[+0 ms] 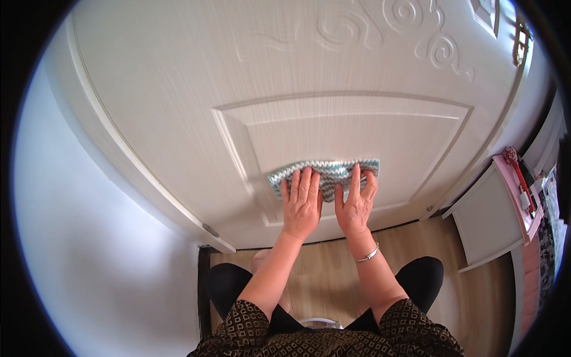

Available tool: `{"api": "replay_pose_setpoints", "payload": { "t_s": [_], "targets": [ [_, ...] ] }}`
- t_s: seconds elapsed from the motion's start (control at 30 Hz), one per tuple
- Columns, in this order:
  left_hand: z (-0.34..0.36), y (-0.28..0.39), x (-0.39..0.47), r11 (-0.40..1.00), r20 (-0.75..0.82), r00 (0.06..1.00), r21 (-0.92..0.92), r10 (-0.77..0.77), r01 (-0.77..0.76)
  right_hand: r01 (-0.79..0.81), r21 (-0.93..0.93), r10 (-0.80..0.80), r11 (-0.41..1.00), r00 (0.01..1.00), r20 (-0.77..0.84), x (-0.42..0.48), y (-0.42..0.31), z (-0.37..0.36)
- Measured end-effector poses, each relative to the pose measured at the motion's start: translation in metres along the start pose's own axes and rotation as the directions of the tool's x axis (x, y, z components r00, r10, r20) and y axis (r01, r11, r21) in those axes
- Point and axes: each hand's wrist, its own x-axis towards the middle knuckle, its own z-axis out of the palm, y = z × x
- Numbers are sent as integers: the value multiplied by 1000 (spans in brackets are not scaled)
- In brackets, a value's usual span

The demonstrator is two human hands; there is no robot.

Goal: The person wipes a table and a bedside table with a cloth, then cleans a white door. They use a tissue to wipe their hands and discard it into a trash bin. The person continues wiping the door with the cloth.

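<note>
A striped cloth (328, 178) in teal, white and grey-brown lies spread against the lower raised panel of a white door (357, 138). Flat on the cloth's left part rests my left hand (302, 205), fingers pointing up the door. My right hand (355, 203) presses on the right part of the same cloth, its fingers apart and some bent near the cloth's right edge. A silver bracelet (368, 253) circles my right wrist. The cloth's lower edge is partly hidden behind my hands.
The door frame (129, 147) and a white wall (89, 214) are at the left. At the right stands a white cabinet (486, 223) with a red-handled object (522, 183) on its pink top, beside a bed edge. Wooden floor (321, 285) and a white rounded rim (319, 321) show below me.
</note>
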Motion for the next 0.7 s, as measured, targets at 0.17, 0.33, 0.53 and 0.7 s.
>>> {"api": "replay_pose_setpoints", "payload": {
  "t_s": [0.17,0.33,0.53,0.7],
  "targets": [
    [-40,-17,73,989,-185,976,114,111,-91,110,-41,-117,993,970,-211,77,-36,-20],
    [-62,-25,125,970,-273,947,218,170,-111,127,-66,-141,990,948,-284,126,-55,-8],
    [-78,-32,147,938,-315,919,320,236,-131,246,-124,-274,961,903,-332,155,-67,-21],
    [-107,-31,181,930,-353,902,349,248,-119,375,-134,-398,917,859,-322,193,-88,-48]
  ]
}}
